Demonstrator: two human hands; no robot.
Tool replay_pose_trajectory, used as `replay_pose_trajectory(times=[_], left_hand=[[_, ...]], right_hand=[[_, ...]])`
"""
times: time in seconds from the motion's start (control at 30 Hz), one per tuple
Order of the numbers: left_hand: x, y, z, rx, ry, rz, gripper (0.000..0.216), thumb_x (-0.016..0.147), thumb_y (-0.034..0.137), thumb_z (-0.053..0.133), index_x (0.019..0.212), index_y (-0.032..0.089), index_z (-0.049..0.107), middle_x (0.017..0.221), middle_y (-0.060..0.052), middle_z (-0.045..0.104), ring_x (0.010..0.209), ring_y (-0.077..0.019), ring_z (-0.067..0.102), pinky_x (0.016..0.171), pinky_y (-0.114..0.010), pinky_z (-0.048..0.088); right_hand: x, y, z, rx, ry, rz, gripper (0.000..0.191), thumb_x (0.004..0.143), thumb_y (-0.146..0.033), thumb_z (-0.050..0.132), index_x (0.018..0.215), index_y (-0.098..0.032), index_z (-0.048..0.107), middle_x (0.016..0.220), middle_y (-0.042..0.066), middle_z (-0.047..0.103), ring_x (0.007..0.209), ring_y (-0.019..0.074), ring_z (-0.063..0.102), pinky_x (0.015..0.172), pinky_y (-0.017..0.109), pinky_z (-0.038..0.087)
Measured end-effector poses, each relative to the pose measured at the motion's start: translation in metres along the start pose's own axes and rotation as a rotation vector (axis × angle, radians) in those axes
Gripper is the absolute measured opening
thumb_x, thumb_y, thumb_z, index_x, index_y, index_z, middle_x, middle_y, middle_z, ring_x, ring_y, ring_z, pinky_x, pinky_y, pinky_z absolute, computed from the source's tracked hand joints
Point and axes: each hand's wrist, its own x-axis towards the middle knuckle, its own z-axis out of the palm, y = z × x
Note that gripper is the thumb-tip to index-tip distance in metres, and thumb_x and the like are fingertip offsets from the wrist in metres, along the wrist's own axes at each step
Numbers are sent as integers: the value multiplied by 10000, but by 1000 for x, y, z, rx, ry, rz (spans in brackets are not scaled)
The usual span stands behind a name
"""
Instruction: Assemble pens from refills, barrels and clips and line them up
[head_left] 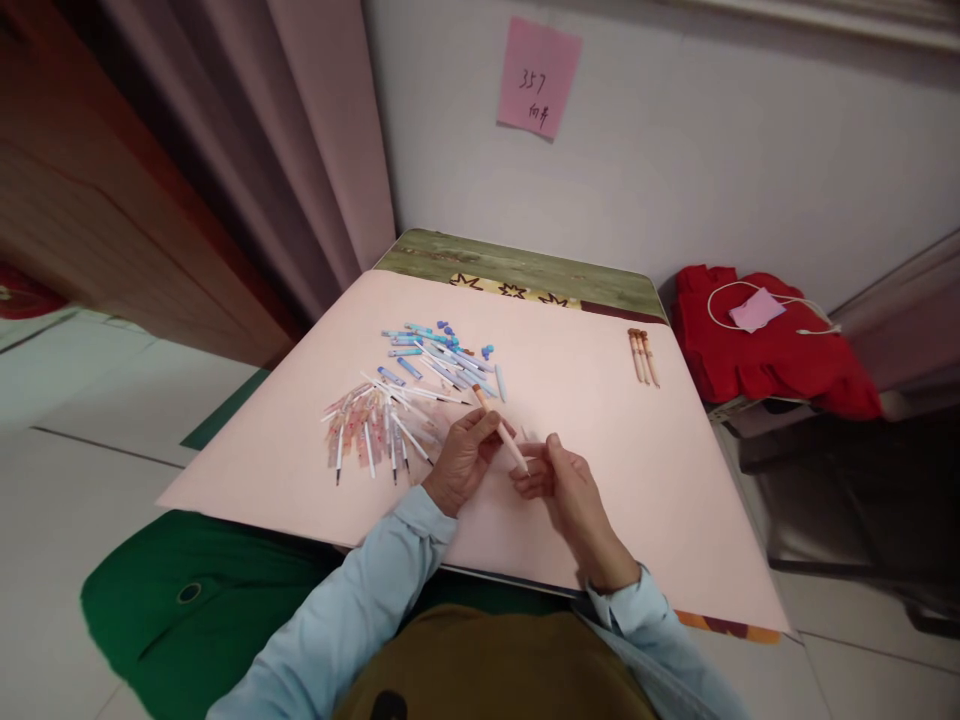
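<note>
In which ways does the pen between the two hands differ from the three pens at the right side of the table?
The held pen is in the left hand; the three pens lie on the table. The held pen is single, whereas the three pens lie side by side. Both show a brown top and a pale barrel.

We list one table [540, 259], green at its far edge, covered by a pale pink sheet [622, 450]. On the sheet we count: blue tubes [409, 368]; small dark-blue pieces [442, 326]; dark-tipped white refills [369, 449]; pinkish strips [355, 418], heaped; three brown-topped pens [642, 356], side by side.
</note>
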Motion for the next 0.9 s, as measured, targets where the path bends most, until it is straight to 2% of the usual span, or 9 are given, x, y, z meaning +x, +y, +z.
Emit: replay_pose_trajectory(times=[0.1,0.2,0.33,0.47,0.57,0.8,0.9], left_hand=[[0,-1,2,41,-1,-1,230,676,304,829,696,136,673,685,-18,666,683,-119,600,700,-245,471],[0,-3,3,117,-17,-5,210,682,274,825,685,135,666,682,-13,663,645,-98,574,654,-223,445],[-2,-5,4,134,-42,-8,188,697,287,818,742,136,714,758,-32,694,711,-114,604,701,-234,455],[-2,-4,3,110,-36,-35,199,690,284,824,786,128,747,795,-48,704,754,-129,619,741,-248,467],[-2,-3,1,104,-68,-65,173,717,274,805,774,123,744,763,-46,694,718,-120,610,715,-244,461],[-3,-1,-1,143,-109,-64,180,754,295,776,771,123,727,762,-46,693,696,-121,604,701,-247,455],[-2,-2,1,164,-87,-26,187,745,296,782,759,126,707,755,-34,685,683,-107,587,682,-227,446]], right_hand=[[-3,-3,2,-201,32,-169,485,814,-621,642,878,-147,721,706,55,689,623,140,619,600,246,493],[-7,-4,3,-468,89,-283,366,763,-530,732,838,-172,716,675,19,676,575,121,562,554,229,442],[-10,-3,4,-757,215,-425,302,818,-498,680,832,-200,724,668,2,685,540,113,543,542,226,420],[-12,-3,3,-894,255,-496,288,846,-492,649,824,-214,719,632,-10,666,525,112,538,540,222,409],[-13,-3,2,-901,224,-488,286,861,-485,632,830,-215,722,619,-14,652,519,110,523,533,220,397],[-7,-1,-1,-570,52,-300,334,824,-499,665,849,-169,714,680,32,688,587,146,596,541,234,443],[-5,-3,-3,-567,50,-289,332,825,-511,664,832,-183,717,678,27,690,582,147,594,545,240,446]])
